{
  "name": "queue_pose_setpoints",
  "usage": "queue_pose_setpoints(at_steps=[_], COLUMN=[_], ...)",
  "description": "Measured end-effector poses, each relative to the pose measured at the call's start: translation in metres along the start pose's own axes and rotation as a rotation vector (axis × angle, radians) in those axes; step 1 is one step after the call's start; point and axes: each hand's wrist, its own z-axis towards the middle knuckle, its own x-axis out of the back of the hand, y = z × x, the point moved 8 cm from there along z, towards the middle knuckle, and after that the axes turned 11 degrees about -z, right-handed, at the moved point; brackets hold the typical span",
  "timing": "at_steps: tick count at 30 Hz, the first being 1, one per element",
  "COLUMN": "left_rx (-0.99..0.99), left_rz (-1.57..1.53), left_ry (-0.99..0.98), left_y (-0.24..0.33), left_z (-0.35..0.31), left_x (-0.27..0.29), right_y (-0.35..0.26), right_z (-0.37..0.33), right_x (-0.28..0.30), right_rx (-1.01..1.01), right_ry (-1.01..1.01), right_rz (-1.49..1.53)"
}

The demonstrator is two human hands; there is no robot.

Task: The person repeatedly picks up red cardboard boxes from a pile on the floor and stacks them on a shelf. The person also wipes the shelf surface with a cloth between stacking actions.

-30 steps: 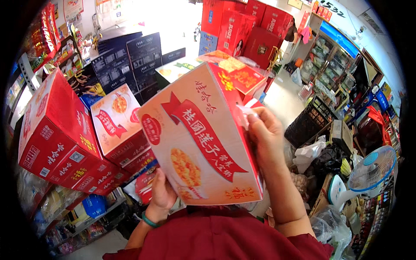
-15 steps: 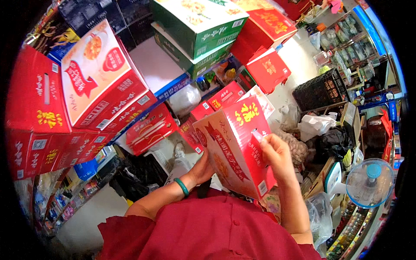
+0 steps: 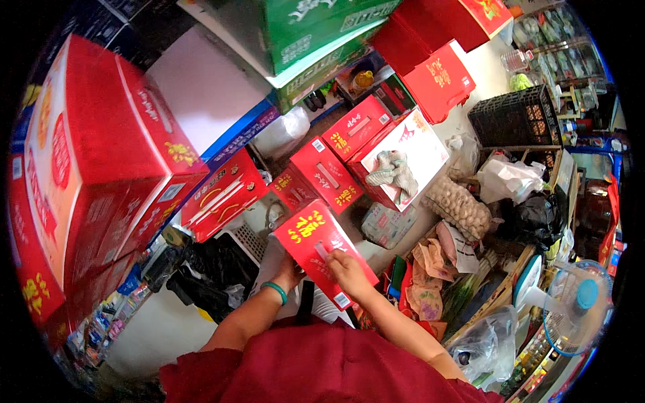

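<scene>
A red gift carton [image 3: 312, 235] with yellow lettering is between my hands in front of my body, its top with the handle slot facing up. My right hand [image 3: 348, 272] is closed at that handle. Against the carton's near left side, my left hand [image 3: 287, 274] steadies it, with its fingers partly hidden behind the edge; a green bangle [image 3: 274, 293] circles that wrist. Just beyond stand more red cartons [image 3: 326, 173]. A pair of grey-white knitted gloves [image 3: 393, 176] lies on a white-faced carton [image 3: 426, 144].
Large red cartons [image 3: 101, 174] are stacked at left, and green cartons [image 3: 322, 40] sit on a blue-edged table [image 3: 208, 87]. At right are a net bag of garlic-like bulbs [image 3: 460, 207], a black crate [image 3: 514, 117] and a fan [image 3: 581, 302]. Black bags [image 3: 215, 275] lie left of me.
The carton has moved left and tipped, so its red top now faces up rather than its picture side. The gloves behind it have come into sight. My view has shifted.
</scene>
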Motion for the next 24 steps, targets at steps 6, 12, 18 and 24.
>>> queue_pose_setpoints(at_steps=[6, 12, 18, 24], left_rx=[0.021, -0.028, -0.053, -0.055], left_rz=[0.067, -0.030, 0.087, 0.080], left_ry=[-0.040, -0.007, 0.014, 0.095], left_y=[0.049, 0.081, 0.104, 0.109], left_z=[-0.033, -0.001, 0.054, 0.094], left_x=[-0.043, -0.062, -0.056, -0.040], right_y=[0.025, 0.051, 0.066, 0.090], right_z=[0.077, 0.143, 0.192, 0.218], right_x=[-0.035, -0.044, -0.054, -0.061], right_rx=[0.056, -0.043, -0.013, 0.013], right_ry=[0.086, 0.109, 0.134, 0.137], right_rz=[-0.202, -0.223, -0.215, -0.225])
